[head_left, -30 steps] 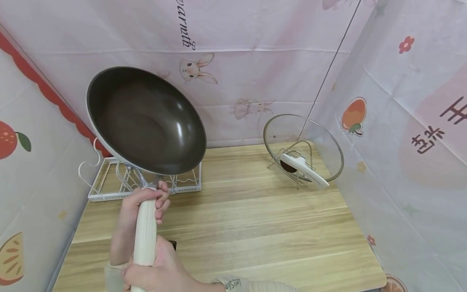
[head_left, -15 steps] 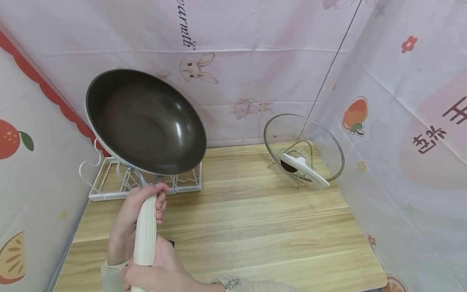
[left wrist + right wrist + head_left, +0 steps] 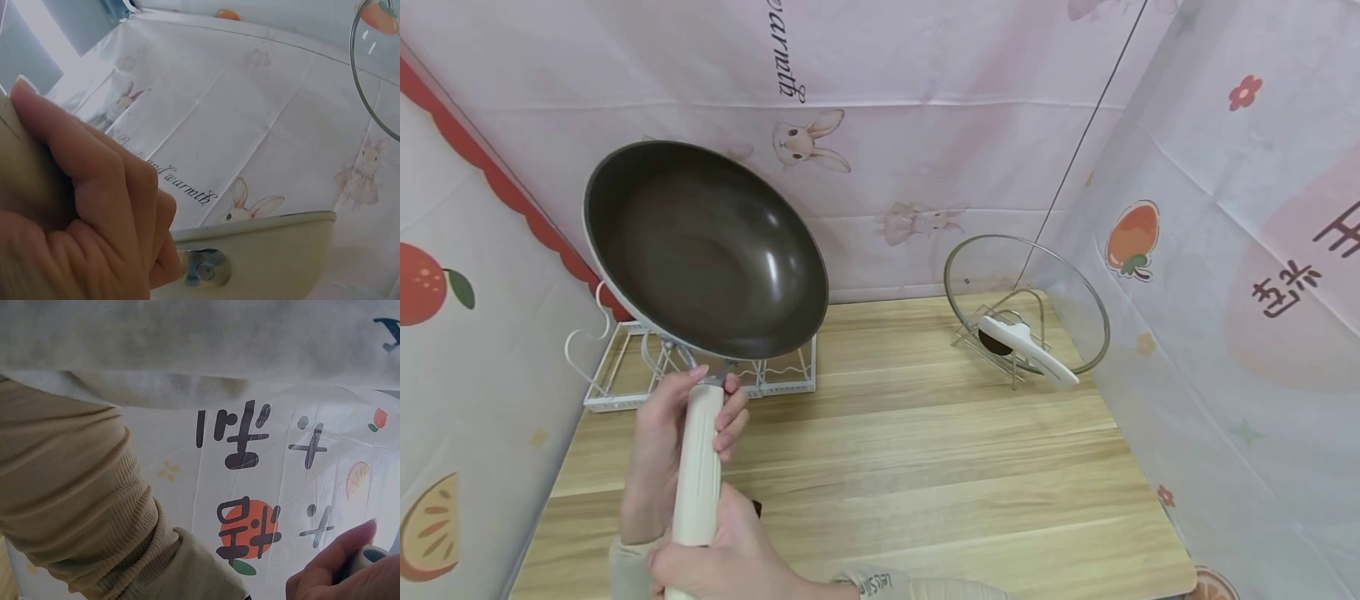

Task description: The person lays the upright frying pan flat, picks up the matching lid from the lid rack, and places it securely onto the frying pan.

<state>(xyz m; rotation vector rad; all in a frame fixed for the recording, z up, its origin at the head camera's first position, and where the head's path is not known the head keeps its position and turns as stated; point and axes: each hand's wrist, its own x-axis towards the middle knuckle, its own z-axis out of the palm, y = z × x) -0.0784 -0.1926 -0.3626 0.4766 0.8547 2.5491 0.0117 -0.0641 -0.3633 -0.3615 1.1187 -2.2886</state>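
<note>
Both hands hold the long cream handle (image 3: 697,475) of a frying pan (image 3: 700,250), raised and tilted so its dark inside faces me. My left hand (image 3: 657,446) is wrapped around the handle near the pan, with its fingers around the right side. Lower down, my right hand (image 3: 722,550) grips the handle's end. In the left wrist view, the curled left hand (image 3: 100,206) is near the pan's cream outer wall (image 3: 269,250) and metal bracket (image 3: 206,269). The right wrist view has the right hand (image 3: 337,569) around the handle's end (image 3: 367,555).
Behind and below the pan stands a white wire rack (image 3: 782,383), partly hidden. At the back right, a glass lid (image 3: 1071,292) with a white handle leans in a wire stand (image 3: 1037,321). Printed cloth walls (image 3: 925,150) enclose the wooden table (image 3: 925,467).
My left hand has shifted its grip on the handle, and its thumb now lies near the pan end. The pan stays raised in almost the same place.
</note>
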